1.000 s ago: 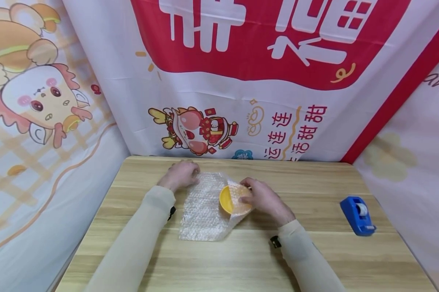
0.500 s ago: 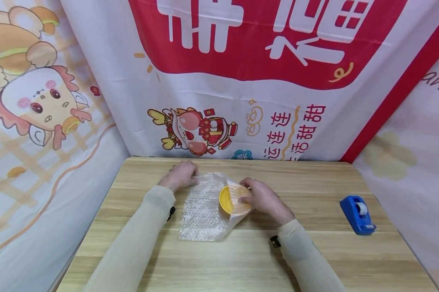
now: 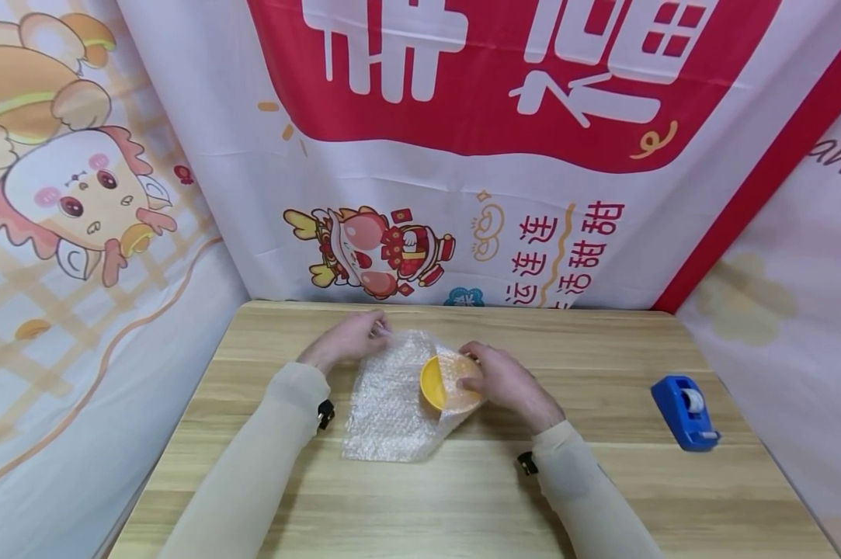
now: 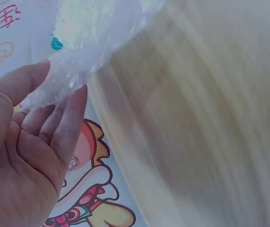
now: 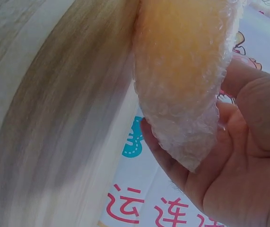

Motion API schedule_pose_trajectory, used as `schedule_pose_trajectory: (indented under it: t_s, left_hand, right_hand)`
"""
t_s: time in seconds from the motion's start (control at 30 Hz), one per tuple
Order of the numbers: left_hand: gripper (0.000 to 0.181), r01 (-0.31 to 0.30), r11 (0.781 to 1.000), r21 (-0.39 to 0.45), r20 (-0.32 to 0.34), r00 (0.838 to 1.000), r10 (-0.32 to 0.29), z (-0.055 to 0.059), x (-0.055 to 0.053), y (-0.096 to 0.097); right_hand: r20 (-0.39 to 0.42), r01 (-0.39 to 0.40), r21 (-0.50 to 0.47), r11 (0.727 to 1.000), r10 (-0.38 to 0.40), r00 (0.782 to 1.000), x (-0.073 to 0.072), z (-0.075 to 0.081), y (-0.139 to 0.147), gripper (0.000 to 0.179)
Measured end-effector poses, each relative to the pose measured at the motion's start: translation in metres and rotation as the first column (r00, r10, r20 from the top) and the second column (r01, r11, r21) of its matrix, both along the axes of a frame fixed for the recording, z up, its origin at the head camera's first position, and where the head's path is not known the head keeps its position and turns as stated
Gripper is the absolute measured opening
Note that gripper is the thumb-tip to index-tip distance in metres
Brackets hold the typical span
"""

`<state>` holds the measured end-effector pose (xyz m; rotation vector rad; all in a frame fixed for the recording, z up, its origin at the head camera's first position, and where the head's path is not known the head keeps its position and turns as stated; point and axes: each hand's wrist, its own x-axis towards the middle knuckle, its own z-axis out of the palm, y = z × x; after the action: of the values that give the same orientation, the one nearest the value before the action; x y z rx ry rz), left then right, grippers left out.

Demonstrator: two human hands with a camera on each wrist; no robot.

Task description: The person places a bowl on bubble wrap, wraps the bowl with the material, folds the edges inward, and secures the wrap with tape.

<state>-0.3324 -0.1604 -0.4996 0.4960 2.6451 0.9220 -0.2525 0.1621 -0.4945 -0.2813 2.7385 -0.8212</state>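
Observation:
A yellow bowl (image 3: 432,383) sits on a sheet of bubble wrap (image 3: 388,404), whose right part is folded over the bowl's right half. My right hand (image 3: 502,378) grips that folded side, thumb on top of the wrap; in the right wrist view the bowl's yellow shows through the wrap (image 5: 182,94) between thumb and fingers. At the sheet's far left corner my left hand (image 3: 350,338) pinches the wrap. The left wrist view shows that corner of bubble wrap (image 4: 73,71) between the thumb and fingers of the left hand (image 4: 30,137), raised off the table.
A blue tape dispenser (image 3: 686,413) with a roll of clear tape stands at the right of the wooden table (image 3: 406,512). Printed cloth (image 3: 476,178) hangs along the table's back edge and at both sides.
My left hand has shifted slightly right and now lifts the far left corner of the bubble wrap. My right hand and the bowl have stayed in place.

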Motion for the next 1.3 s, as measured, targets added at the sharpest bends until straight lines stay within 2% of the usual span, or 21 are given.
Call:
schedule_pose_trajectory:
  t_s: [0.13,0.33,0.47,0.8,1.03,1.3]
  left_hand:
    - [0.038,-0.009,0.996,0.085,0.046,0.999,0.005,-0.002,0.001,-0.001]
    - [0.047,0.025,0.989,0.149,0.063,0.997,-0.034,-0.009,0.004,-0.009]
    - [0.051,0.041,0.988,0.147,0.081,0.995,-0.053,-0.01,0.006,-0.011]
    - [0.042,0.061,0.988,0.141,0.091,0.993,-0.075,-0.006,0.014,-0.008]
    - [0.043,0.059,0.99,0.128,0.064,0.996,-0.067,-0.005,0.019,-0.007]
    - [0.045,0.023,0.986,0.168,0.028,0.999,-0.028,0.0,0.024,-0.005]
  right_hand:
    - [0.011,-0.067,0.047,0.997,0.066,0.998,0.003,0.0,0.003,0.069]
    - [0.006,-0.128,0.14,0.982,0.128,0.992,0.005,0.0,0.007,0.077]
    - [-0.006,-0.123,0.173,0.977,0.126,0.992,0.007,0.003,0.009,0.08]
    - [0.009,-0.133,0.207,0.969,0.135,0.991,0.013,0.011,0.013,0.077]
    - [0.001,-0.162,0.254,0.953,0.167,0.986,0.016,0.011,0.013,0.074]
    - [0.006,-0.173,0.238,0.956,0.177,0.984,0.017,0.011,0.011,0.074]
